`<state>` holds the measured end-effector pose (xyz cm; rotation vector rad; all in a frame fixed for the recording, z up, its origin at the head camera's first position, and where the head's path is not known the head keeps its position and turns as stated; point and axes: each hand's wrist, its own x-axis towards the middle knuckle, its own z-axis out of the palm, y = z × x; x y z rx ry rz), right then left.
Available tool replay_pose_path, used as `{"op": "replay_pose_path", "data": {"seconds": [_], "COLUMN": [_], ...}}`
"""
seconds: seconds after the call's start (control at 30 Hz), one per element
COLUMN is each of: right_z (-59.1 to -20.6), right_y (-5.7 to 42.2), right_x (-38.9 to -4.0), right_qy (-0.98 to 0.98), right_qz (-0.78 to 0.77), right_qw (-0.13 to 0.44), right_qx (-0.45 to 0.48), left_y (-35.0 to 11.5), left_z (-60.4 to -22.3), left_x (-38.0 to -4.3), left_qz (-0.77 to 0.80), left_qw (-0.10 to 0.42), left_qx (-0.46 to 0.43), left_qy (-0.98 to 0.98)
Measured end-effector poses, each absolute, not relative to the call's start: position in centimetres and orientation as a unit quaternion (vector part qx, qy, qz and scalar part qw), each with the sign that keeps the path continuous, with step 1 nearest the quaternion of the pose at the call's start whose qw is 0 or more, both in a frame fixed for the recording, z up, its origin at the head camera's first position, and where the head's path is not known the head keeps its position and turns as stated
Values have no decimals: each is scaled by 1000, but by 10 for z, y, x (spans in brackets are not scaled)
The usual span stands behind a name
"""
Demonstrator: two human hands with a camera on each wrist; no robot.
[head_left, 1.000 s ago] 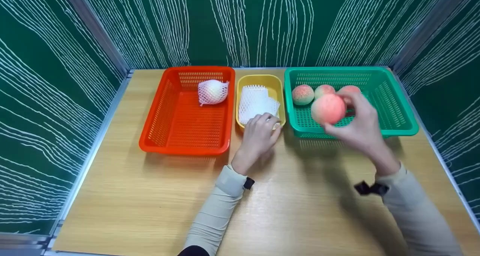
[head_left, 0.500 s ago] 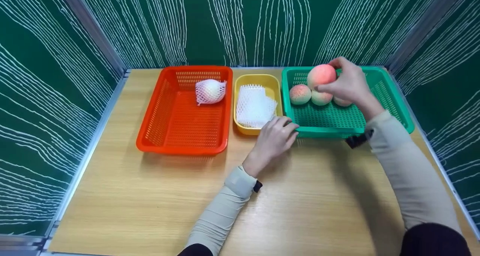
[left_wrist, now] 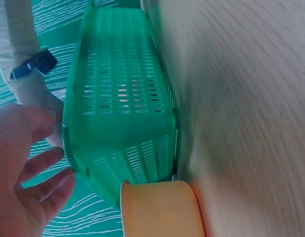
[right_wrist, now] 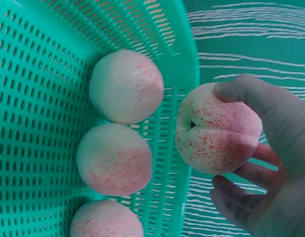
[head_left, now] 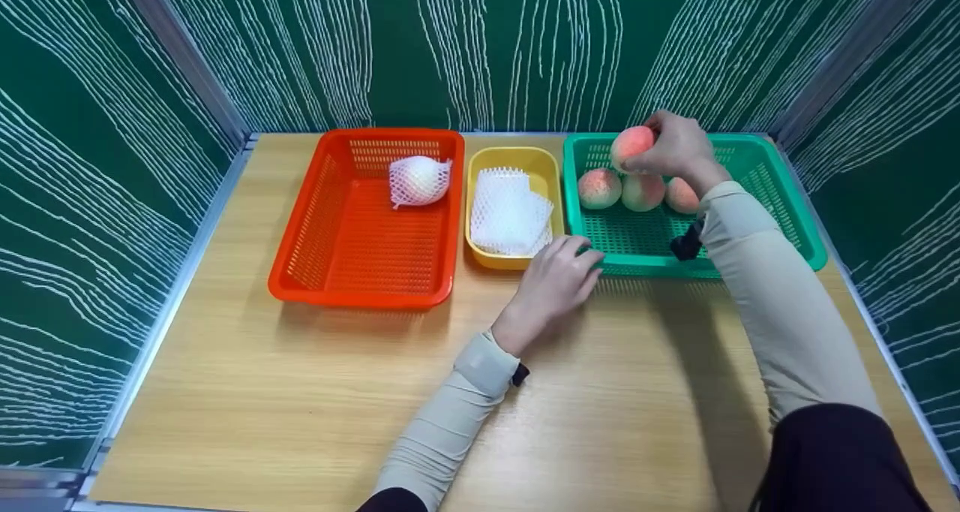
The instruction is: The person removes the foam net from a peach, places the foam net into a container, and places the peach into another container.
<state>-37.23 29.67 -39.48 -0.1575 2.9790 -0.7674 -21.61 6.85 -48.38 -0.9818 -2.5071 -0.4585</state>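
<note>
My right hand (head_left: 681, 146) grips a pink-and-pale peach (head_left: 632, 148) over the back left of the green basket (head_left: 645, 263). In the right wrist view the thumb lies on the held peach (right_wrist: 219, 128), with fingers behind and beneath it. Three more peaches, among them a speckled one (head_left: 599, 188), rest in a row inside the basket. My left hand (head_left: 553, 281) is at the basket's front left corner, holding nothing. The left wrist view has its loosely bent fingers right at the green rim (left_wrist: 68, 118).
Between the larger baskets stands a yellow bin (head_left: 551, 168) with white foam net sleeves (head_left: 506, 212) in it. At left, a red basket (head_left: 360, 294) contains a pale round fruit (head_left: 420, 181) wrapped in foam net. Green panels with white lines (head_left: 495, 46) enclose the wooden table (head_left: 285, 407).
The right hand has carried the peach from the front of the green basket to its back left. The left hand has slid right, from the yellow bin to the green basket's corner.
</note>
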Motion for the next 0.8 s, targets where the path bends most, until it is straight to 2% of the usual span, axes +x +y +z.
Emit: {"op": "replay_pose_path", "data": {"seconds": [0.6,0.8], "right_z": [-416,-418], "right_y": [296,295], "right_x": [-392,-395], "right_qy": [963,960], "right_qz": [-257,-269], "right_qw": [71,69], "right_qx": [-39,-44], "left_y": [71,70], "left_z": [-483,-484], "left_x": [-216,-217], "left_qz": [-149,-153], "left_qw": [165,169], "left_qx": [-331,-333], "left_qy": [-917,-915]}}
